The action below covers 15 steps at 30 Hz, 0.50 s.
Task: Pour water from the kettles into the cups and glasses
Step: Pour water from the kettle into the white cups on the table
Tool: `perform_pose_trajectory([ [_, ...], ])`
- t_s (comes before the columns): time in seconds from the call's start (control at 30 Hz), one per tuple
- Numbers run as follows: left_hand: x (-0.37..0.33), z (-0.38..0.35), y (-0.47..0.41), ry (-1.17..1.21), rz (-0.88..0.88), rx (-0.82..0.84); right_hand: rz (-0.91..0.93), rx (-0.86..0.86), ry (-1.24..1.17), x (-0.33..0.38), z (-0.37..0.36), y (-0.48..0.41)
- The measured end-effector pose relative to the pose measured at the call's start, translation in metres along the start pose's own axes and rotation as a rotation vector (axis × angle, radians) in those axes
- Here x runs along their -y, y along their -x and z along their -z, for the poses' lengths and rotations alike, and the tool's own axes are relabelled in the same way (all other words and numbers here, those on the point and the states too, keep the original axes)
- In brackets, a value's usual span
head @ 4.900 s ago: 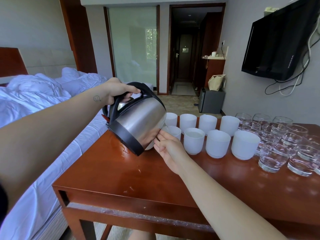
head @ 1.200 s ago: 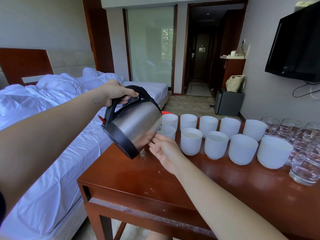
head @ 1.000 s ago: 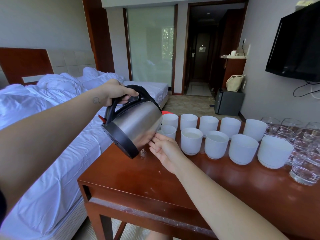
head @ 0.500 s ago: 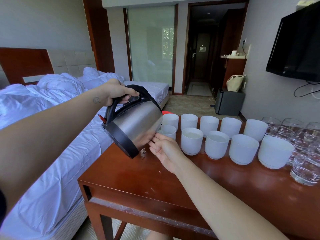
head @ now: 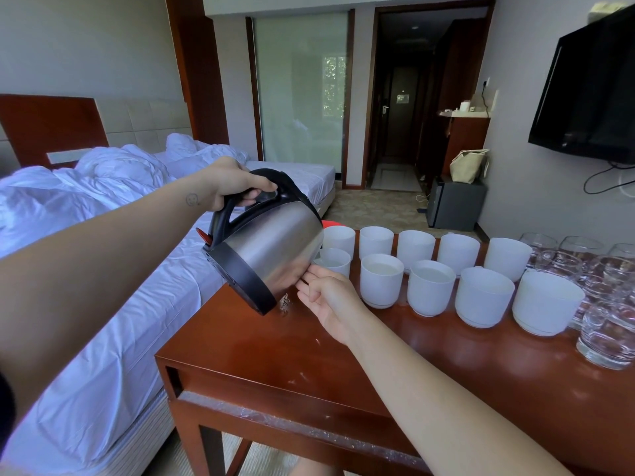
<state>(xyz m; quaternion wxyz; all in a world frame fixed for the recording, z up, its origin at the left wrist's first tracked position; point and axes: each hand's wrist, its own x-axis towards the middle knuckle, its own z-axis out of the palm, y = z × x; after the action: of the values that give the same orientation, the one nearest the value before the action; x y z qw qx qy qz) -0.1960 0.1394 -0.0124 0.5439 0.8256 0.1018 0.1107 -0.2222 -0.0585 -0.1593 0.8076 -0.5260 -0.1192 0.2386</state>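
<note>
At the left end of the desk (head: 336, 359), the left grip (head: 233, 187) clasps the kettle (head: 275, 245) by its handle, tipped spout-down over the front cup (head: 335, 261). The right grip (head: 326, 297) curls round that cup, steadying it. Best to tilt slowly, keep the spout low over the rim, and level off before brimming; drops (head: 283, 304) lie beneath.

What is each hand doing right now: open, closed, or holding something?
Left hand: grips the kettle by its handle, tilted to pour.
Right hand: fingers curled on the small white cup at the spout, steadying it.
</note>
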Motion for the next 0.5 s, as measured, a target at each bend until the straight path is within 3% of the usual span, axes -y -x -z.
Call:
perform_pose_trajectory([
  [0.5, 0.000, -0.007, 0.015, 0.128, -0.084, -0.094, 0.071, -0.034, 0.007, 0.012, 0.009, 0.004],
])
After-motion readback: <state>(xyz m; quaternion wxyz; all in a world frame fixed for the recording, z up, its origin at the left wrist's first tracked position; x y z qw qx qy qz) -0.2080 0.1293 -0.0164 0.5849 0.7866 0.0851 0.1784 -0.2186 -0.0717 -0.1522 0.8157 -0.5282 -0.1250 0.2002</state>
